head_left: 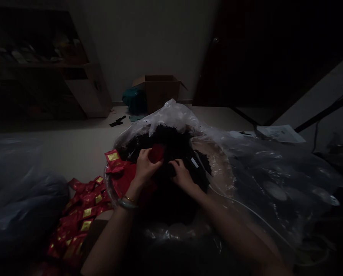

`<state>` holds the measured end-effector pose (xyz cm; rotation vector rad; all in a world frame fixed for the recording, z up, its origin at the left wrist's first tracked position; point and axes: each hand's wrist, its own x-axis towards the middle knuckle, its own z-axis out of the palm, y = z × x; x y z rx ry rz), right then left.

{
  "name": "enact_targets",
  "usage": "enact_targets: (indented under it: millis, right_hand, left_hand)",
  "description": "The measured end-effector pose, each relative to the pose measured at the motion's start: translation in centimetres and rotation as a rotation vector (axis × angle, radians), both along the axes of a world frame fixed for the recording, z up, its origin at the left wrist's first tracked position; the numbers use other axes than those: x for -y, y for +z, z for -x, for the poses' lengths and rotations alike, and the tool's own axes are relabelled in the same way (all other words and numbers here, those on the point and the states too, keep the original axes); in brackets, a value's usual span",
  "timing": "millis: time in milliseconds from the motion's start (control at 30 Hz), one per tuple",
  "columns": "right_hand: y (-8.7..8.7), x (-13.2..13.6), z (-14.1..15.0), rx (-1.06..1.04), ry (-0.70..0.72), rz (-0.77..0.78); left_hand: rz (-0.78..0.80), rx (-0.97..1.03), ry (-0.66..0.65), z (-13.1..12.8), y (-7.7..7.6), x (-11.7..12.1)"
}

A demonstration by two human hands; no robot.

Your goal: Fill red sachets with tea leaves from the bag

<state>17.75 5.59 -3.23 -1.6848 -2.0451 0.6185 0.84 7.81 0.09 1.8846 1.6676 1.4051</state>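
A small red pouch point(157, 152) is pinched between the thumb and fingers of the left hand point(147, 165), held over the dark shredded material point(167, 134) that is heaped in a round container lined with clear plastic point(178, 109). The right hand point(183, 174) is curled just beside it, low over the dark heap; whether anything is gripped there cannot be told in the dim light. The near part of the heap is partly hidden by the hands and forearms. Flat red pieces point(128, 180) are spread at the container's left side, with a sealed red packet point(113, 160) lying at the rim. More red packets with gold labels point(86, 212) are piled outside it, beside a large plastic-wrapped bundle point(27, 214). A white cable point(246, 209) is run across the container's right side, near a small white label point(194, 162). Beyond, an open cardboard box point(162, 94) is set against the wall, with a teal bag point(134, 100) beside it.
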Motion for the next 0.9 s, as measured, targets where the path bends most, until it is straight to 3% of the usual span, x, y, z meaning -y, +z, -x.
enact_targets:
  millis: [133, 200, 400, 500, 600, 733, 900]
  right_hand:
    - [0.6, -1.8, -2.0, -0.245, 0.033, -0.129]
    - [0.8, -2.4, -3.0, -0.302, 0.067, -0.102]
    - [0.5, -1.6, -3.5, -0.039, 0.09, 0.221]
    - [0.5, -0.8, -2.3, 0.012, 0.123, 0.208]
    - [0.8, -0.5, -1.4, 0.016, 0.132, 0.153]
    - [1.3, -0.6, -1.6, 0.169, 0.111, 0.221]
    - [1.7, -0.2, -2.1, 0.226, 0.168, 0.261]
  left_hand:
    - [-0.004, -0.017, -0.016, 0.0, -0.1, 0.0]
    - [0.007, -0.017, -0.022, 0.0, -0.1, 0.0]
    - [0.039, 0.012, -0.043, -0.3, -0.2, 0.1]
    - [0.034, 0.003, -0.042, -0.4, 0.2, 0.5]
    - [0.061, -0.136, -0.034, -0.6, 0.9, 1.3]
    - [0.139, -0.334, -0.042, -0.7, 2.0, 2.2]
    - [0.148, -0.369, -0.132, 0.0, 3.6, 2.8]
